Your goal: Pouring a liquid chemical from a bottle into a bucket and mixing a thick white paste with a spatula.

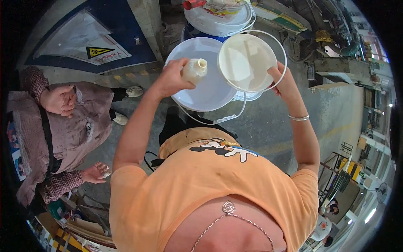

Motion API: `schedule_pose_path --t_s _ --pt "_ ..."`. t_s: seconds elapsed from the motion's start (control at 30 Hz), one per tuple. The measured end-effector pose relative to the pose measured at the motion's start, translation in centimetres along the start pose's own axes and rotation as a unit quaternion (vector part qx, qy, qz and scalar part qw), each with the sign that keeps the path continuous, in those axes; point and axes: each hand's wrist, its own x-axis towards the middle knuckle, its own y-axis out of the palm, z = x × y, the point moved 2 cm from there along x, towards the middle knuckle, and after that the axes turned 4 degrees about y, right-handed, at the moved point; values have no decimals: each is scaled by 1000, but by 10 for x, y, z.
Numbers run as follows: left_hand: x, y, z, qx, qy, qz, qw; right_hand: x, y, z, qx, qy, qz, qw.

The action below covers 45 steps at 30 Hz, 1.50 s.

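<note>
Sign (pixel 103 51), ten o'clock: yellow warning triangle above dark characters. At eleven, left hand (pixel 171 80), fingers curled closed round an uncapped bottle (pixel 194 72), mouth toward two o'clock; a slick surface or loosened grip could drop it into the bucket (pixel 203 97) below, and overtilting could spill any contents. At twelve, beyond, a lidded tub (pixel 218 27) bears coloured print, too partial to read. At one, the pail (pixel 224 63) overlaps the bucket's right rim in view; its contents cannot be told. At two, right hand (pixel 280 80), closed on the pail's rim; this one-sided hold could let it tip.
</note>
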Motion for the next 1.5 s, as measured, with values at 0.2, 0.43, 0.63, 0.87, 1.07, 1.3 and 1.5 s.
schedule_pose_path --t_s 0.2,0.43,0.63,0.87,1.07,1.3,1.5 --pt "3 25 -11 -40 -6 -19 999 -1 -15 21 -54 -11 -27 998" --pt "10 34 -16 -9 19 5 1000 -9 -25 41 -110 -34 -50 992" --pt "13 39 -22 -7 19 7 1000 -14 -34 51 -133 -57 -50 988" --pt "14 46 -19 -20 26 12 999 -23 -34 70 -163 -56 -67 983" --pt "17 53 -16 -27 56 4 998 -25 -37 77 -176 -61 -76 980" --pt "22 56 -12 -54 110 -32 992 -25 -37 84 -184 -76 -67 978" --pt "25 57 -12 -49 96 0 994 -27 -38 87 -208 -80 -79 972"
